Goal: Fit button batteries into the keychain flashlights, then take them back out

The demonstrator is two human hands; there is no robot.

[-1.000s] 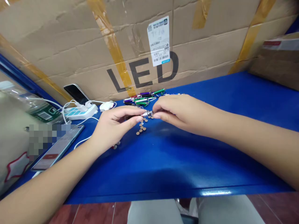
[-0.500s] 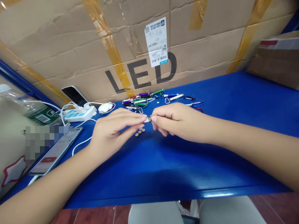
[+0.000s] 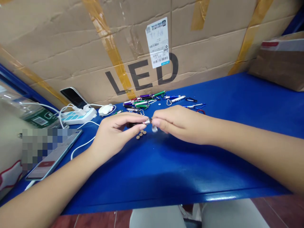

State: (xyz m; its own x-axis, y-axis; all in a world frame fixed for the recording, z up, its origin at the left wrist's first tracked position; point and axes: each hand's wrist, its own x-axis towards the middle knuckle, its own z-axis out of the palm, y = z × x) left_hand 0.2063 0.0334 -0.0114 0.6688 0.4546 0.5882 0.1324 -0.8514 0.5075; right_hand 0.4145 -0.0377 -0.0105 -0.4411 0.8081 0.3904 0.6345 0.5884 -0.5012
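Dark tube (image 3: 145, 122) with a silvery end is clamped by the thumb and fingers of the left hand (image 3: 111, 133), just above the brown discs (image 3: 141, 134). Right of the discs, a small shiny piece (image 3: 154, 129) seems pinched by the right hand (image 3: 174, 124). Work is judged partway: the piece is unseated, the discs left loose. Beyond the discs, coloured pen-like tubes (image 3: 142, 103) are strewn.

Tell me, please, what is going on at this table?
A person's left hand holds a pen-like tube, its silvery end toward the right hand. The right hand is closed at that end, beside a blurred shiny piece. Small round discs lie on the blue table; colorful pen-shaped tubes lie behind.
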